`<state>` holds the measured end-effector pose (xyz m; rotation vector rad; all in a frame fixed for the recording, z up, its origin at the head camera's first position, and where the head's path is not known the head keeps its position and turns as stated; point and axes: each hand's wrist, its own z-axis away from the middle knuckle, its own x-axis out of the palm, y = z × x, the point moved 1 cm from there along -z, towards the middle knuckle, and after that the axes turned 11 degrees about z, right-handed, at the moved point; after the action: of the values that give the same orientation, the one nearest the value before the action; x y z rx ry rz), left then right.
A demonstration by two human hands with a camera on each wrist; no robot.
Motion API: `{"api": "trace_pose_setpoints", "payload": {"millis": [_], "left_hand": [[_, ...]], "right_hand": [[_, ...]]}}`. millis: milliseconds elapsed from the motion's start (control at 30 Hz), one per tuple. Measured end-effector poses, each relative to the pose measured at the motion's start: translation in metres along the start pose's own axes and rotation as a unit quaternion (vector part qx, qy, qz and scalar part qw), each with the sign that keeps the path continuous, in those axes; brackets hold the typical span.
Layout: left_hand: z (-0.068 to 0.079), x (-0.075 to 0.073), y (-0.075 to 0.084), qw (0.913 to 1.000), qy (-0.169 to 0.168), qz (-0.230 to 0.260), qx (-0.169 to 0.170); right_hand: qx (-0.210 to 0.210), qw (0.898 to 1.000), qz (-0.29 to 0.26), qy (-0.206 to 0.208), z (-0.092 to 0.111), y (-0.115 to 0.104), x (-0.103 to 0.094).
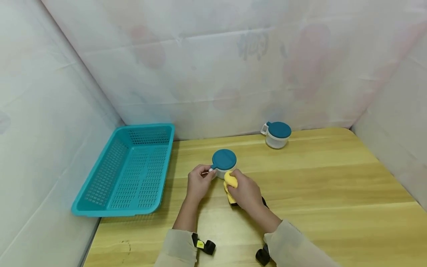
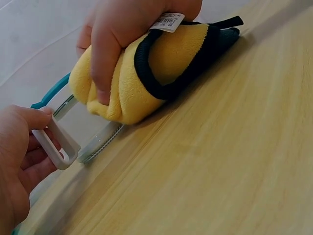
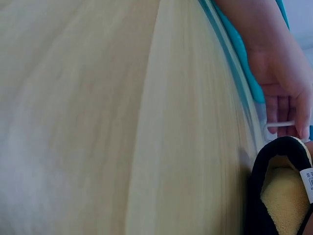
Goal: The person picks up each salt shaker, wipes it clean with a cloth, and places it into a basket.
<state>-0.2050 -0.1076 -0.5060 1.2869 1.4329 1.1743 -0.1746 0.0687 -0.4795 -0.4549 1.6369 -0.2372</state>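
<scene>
A clear jar [image 1: 224,173] with a blue lid [image 1: 224,159] stands on the table, its white handle [image 2: 57,147] pointing toward my left side. My left hand [image 1: 198,182] pinches that handle between thumb and fingers. Bunched in my right hand [image 1: 247,191] is a yellow cloth [image 2: 122,83] with a dark edge and a white tag [image 2: 167,22]. The cloth is at the jar's near right side, hiding part of its wall in the left wrist view. In the right wrist view the cloth's dark trim [image 3: 259,181] shows at the lower right, near my left hand.
A second blue-lidded jar [image 1: 277,136] stands at the back right of the wooden table [image 1: 320,193], by the wall. To the left lies a turquoise plastic basket [image 1: 163,167]. Pale sheeting [image 1: 213,66] encloses the back and both sides.
</scene>
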Motion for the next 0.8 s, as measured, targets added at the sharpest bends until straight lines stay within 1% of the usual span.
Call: {"api": "trace_pose_setpoints", "payload": {"millis": [67,200,333,500,633,800], "left_hand": [[0.001,0.000,-0.001,1.0000,-0.003,0.006,-0.005],[0.000,0.001,-0.001,0.9999,0.000,0.010,-0.002],[-0.001,0.002,-0.001,0.9999,-0.002,0.010,0.002],[-0.002,0.002,-0.001,0.9999,-0.004,0.011,0.004],[-0.002,0.000,0.001,0.9999,-0.003,0.013,-0.002],[-0.003,0.000,0.003,0.9995,-0.004,0.021,-0.022]], "right_hand": [[-0.002,1.000,-0.002,-0.001,0.002,-0.002,0.001],[0.001,1.000,-0.010,-0.007,0.002,-0.005,0.001],[0.023,0.999,-0.027,-0.012,0.001,-0.003,-0.003],[0.045,0.998,-0.044,-0.009,-0.003,0.006,-0.012],[0.058,0.997,-0.048,-0.012,-0.010,0.016,-0.018],[0.063,0.996,-0.046,-0.038,-0.021,0.025,-0.023]]}}
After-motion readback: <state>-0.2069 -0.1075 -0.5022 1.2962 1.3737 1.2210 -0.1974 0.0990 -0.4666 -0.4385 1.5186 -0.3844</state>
